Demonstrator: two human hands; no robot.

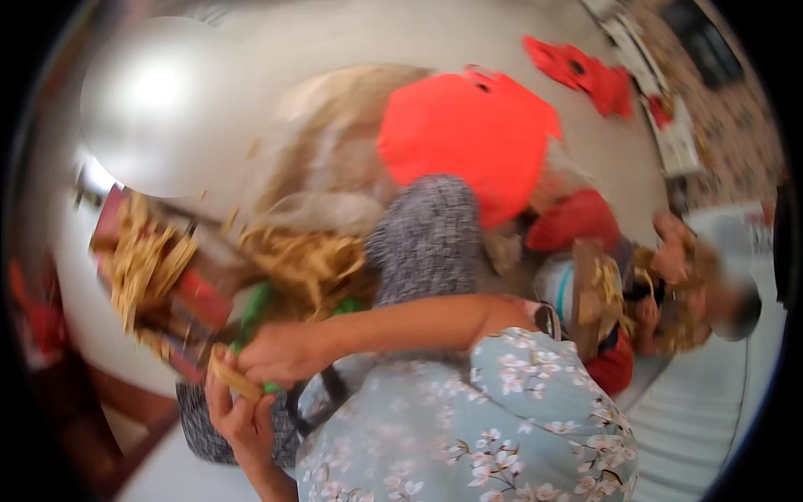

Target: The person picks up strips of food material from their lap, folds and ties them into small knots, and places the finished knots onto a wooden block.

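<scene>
My left hand [238,418] comes up from the lower edge, its fingers closed on a short, folded yellow-tan strip [238,381]. From the right, my forearm crosses in front of my body, and my right hand [284,353] bends over the upper end of the same strip with curled fingers. Motion blur hides the exact fingertip contact. Just beyond the hands, a box [201,297] carries a pile of similar yellow strips [138,268]. Another loose heap of strips [305,259] lies beside my knee, with a green thing [255,305] near it.
A bright red bag [468,138] lies on the floor ahead, next to a pale tan sack [335,109]. Farther right lies another red item [577,71]. Another person [669,251] sits at the right, near a white tub [562,289] and more strips [611,289].
</scene>
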